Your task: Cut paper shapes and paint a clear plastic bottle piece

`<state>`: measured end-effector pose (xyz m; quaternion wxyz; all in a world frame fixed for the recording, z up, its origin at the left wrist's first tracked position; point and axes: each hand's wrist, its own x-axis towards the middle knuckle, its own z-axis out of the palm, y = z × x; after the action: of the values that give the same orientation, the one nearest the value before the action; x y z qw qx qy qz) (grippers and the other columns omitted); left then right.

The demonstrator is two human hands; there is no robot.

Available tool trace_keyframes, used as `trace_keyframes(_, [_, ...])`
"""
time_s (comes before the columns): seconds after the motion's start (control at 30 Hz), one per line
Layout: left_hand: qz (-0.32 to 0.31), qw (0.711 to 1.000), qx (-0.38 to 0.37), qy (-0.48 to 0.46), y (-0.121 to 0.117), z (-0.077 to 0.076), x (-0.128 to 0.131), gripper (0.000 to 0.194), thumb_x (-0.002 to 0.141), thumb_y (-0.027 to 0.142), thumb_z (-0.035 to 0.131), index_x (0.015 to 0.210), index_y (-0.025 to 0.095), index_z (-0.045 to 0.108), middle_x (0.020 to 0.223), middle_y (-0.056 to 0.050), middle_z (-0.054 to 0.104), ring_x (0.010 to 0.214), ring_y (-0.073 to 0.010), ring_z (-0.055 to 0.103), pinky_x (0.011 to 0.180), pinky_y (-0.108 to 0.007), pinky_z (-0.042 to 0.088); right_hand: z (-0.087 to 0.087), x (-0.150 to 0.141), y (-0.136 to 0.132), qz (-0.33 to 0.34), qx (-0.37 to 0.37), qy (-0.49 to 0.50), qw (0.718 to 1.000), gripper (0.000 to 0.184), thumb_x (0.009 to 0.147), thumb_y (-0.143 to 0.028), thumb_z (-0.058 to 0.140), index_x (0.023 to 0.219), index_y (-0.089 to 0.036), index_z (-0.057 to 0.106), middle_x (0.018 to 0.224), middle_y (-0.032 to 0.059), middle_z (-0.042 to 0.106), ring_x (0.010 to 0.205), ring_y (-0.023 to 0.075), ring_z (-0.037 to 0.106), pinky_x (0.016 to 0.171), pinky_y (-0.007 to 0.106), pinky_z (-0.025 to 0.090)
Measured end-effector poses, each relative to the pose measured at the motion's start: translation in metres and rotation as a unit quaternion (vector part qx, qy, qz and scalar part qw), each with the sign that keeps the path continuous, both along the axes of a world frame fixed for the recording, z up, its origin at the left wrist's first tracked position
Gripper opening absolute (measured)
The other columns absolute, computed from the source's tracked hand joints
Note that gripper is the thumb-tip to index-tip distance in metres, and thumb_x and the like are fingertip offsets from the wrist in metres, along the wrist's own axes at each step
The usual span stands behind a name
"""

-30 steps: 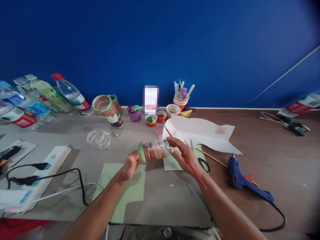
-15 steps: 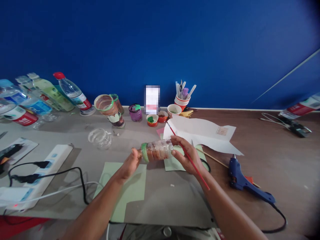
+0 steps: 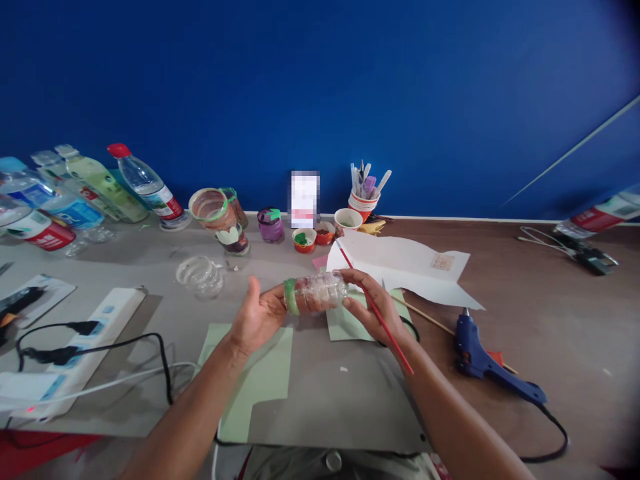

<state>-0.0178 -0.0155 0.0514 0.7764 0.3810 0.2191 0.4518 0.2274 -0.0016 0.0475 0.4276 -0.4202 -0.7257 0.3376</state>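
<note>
A cut piece of clear ribbed plastic bottle [image 3: 316,293] with a green band at its left end and brown paint inside lies sideways between my hands, above the table. My left hand [image 3: 257,317] supports the green-banded end with its palm, thumb raised. My right hand [image 3: 373,308] holds the other end with its fingers and also keeps a thin red paintbrush [image 3: 374,308], which runs diagonally from near the white paper down across my wrist.
Small paint cups [image 3: 303,240], a cup of tools [image 3: 363,198], painted bottle pieces [image 3: 216,212] and several water bottles [image 3: 145,185] line the back. A blue glue gun [image 3: 487,363] lies right, a power strip [image 3: 70,350] with cables left, green paper [image 3: 260,377] and white paper [image 3: 400,263] near my hands.
The bottle piece has shifted slightly right and up. My left hand has opened around the banded end, palm up with the thumb raised, where before it gripped it.
</note>
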Motion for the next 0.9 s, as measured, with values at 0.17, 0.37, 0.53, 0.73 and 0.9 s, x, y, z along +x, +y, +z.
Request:
trace_keyframes(0.17, [0.007, 1.000, 0.016, 0.014, 0.001, 0.001, 0.000, 0.094, 0.078, 0.088, 0.023, 0.117, 0.015, 0.069, 0.118, -0.016, 0.071, 0.126, -0.0381, 0.055, 0.113, -0.054, 0.027, 0.002, 0.001, -0.002, -0.034, 0.023, 0.064, 0.997, 0.045, 0.091, -0.042, 0.058, 0.132, -0.025, 0.054, 0.134, 0.0116, 0.060, 0.115, 0.0276, 0.059, 0.101, 0.047, 0.045])
trace_keyframes(0.37, [0.082, 0.994, 0.052, 0.059, 0.003, -0.003, 0.002, 0.093, 0.074, 0.089, 0.032, 0.119, 0.015, 0.067, 0.120, -0.017, 0.070, 0.129, -0.0386, 0.052, 0.113, -0.054, 0.029, 0.001, -0.004, -0.007, 0.001, 0.009, 0.272, 0.962, 0.037, 0.096, -0.048, 0.048, 0.120, -0.028, 0.066, 0.097, 0.0066, 0.071, 0.079, 0.0212, 0.062, 0.079, 0.042, 0.051])
trace_keyframes(0.53, [0.117, 0.987, 0.071, 0.088, 0.003, -0.001, 0.003, 0.093, 0.073, 0.089, 0.033, 0.117, 0.015, 0.069, 0.124, -0.017, 0.069, 0.130, -0.0384, 0.052, 0.113, -0.054, 0.029, 0.014, -0.006, -0.011, 0.023, -0.026, 0.314, 0.949, 0.040, 0.093, -0.053, 0.049, 0.099, -0.023, 0.075, 0.081, 0.0060, 0.065, 0.065, 0.0180, 0.056, 0.065, 0.037, 0.048])
trace_keyframes(0.73, [0.120, 0.982, 0.093, 0.115, 0.003, -0.002, 0.003, 0.092, 0.075, 0.088, 0.031, 0.121, 0.017, 0.066, 0.129, -0.017, 0.066, 0.131, -0.0376, 0.050, 0.114, -0.053, 0.029, 0.015, 0.000, -0.017, 0.011, -0.101, 0.248, 0.963, 0.018, 0.088, -0.037, 0.061, 0.095, -0.023, 0.071, 0.067, 0.0017, 0.065, 0.063, 0.0173, 0.059, 0.058, 0.031, 0.048])
trace_keyframes(0.9, [0.132, 0.979, 0.101, 0.117, 0.003, 0.001, 0.006, 0.088, 0.074, 0.087, 0.036, 0.116, 0.017, 0.069, 0.129, -0.016, 0.066, 0.133, -0.0371, 0.049, 0.114, -0.051, 0.031, 0.011, -0.002, -0.017, 0.002, -0.119, 0.193, 0.974, 0.013, 0.083, -0.028, 0.060, 0.085, -0.022, 0.071, 0.066, 0.0016, 0.067, 0.062, 0.0155, 0.059, 0.056, 0.029, 0.047])
